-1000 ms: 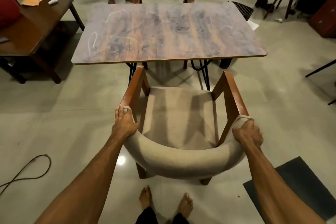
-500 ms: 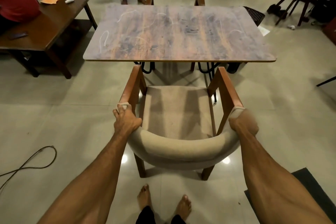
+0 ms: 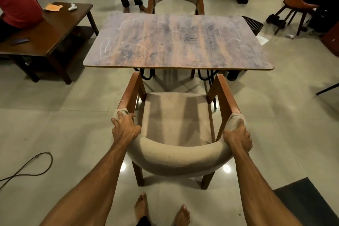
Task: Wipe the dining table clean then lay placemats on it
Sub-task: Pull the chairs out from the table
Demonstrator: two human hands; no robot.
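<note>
Hands x2, left (image 3: 125,129) & right (image 3: 238,136), both gripping near chair (image 3: 176,154) backrest; 1 dining table (image 3: 176,42).

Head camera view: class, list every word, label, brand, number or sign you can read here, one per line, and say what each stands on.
None: no readable text appears anywhere in this view.
The dining table carries only pale scribbled smears, not letters.
The orange paper and the small white object on the side table are too small to show any print.
The chair that both hands grip bears no label.
</note>
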